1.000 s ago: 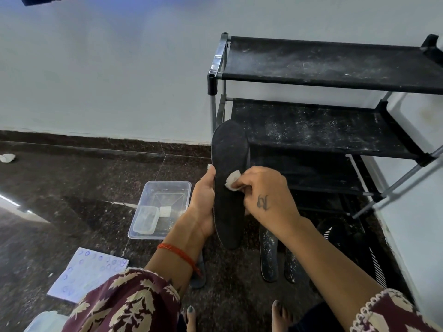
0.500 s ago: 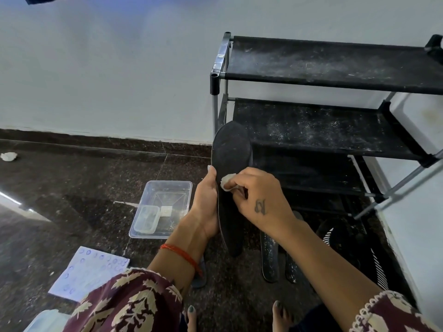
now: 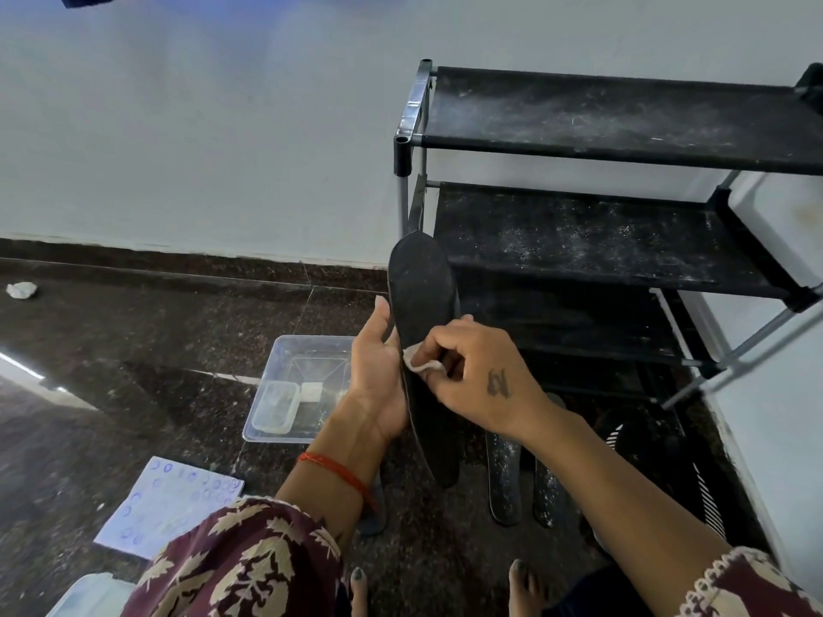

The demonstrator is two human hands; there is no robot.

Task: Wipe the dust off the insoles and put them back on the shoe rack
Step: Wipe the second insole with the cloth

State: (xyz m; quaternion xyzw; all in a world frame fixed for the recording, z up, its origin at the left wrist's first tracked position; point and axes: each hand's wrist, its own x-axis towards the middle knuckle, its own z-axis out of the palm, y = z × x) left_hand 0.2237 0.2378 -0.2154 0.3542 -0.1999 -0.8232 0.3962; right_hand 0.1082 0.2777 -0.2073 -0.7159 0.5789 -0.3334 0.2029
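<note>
Right fingers (image 3: pixel 438 347) pinching white wipe (image 3: pixel 418 365) against black insole (image 3: pixel 423 305), left fingers (image 3: pixel 383 313) straight, bracing its edge

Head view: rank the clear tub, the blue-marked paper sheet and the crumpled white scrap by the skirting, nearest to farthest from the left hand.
From the left hand, which supports the upright insole:
1. Clear tub, on the floor just left of the hand.
2. Blue-marked paper sheet, lower left, near the sleeve.
3. Crumpled white scrap, far left by the skirting.
</note>
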